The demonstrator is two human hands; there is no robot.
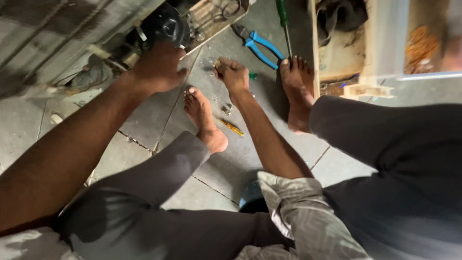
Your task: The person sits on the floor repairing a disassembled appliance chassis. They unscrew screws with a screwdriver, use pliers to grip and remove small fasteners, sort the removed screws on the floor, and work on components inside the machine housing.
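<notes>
My left hand (159,70) rests on the lower edge of a tipped appliance, right under its round black compressor (166,25). My right hand (232,73) is down at the tiled floor between my two bare feet, fingers curled around a small part; what it is I cannot make out. Blue-handled pliers (257,44) lie just beyond that hand, and a green-handled screwdriver (284,21) lies beside them. A small yellow-handled tool (232,127) lies on the floor by my left foot (204,118).
My right foot (297,89) stands against a wooden box (339,58) holding rags and bits. Small screws and scraps (226,108) are scattered between my feet. The appliance's metal back (57,38) and wiring fill the upper left. Grey floor tiles (144,120) lie below.
</notes>
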